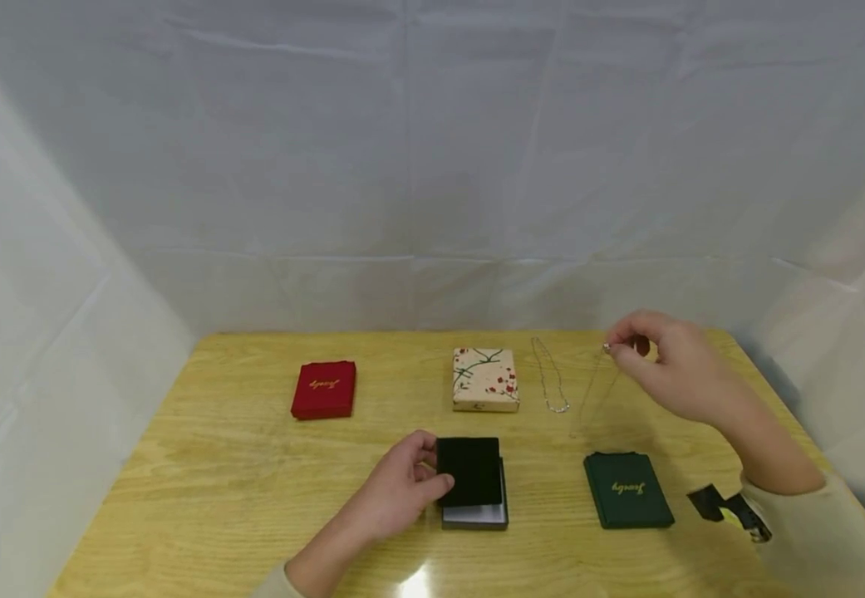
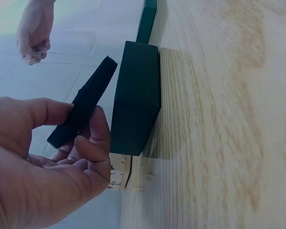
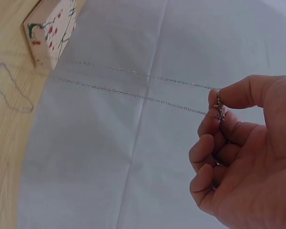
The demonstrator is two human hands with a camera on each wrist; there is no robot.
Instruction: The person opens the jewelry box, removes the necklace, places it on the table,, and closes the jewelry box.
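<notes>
right hand fingers [image 3: 214, 102] pinch a thin chain [image 3: 133, 83] aloft; left hand [image 1: 398, 482] grips a black pad [image 1: 469, 472] over the open box [image 1: 477, 515]
risk: the slack chain could snag or knot as it trails down to the bench [image 1: 215, 465]. count: four boxes, two chains, one pad, the second chain [image 1: 549, 378] lying beside the floral box [image 1: 485, 379]

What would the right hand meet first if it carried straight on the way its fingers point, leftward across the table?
Probably the silver chain lying on the table; the right hand hangs above it, so depth is uncertain.
</notes>
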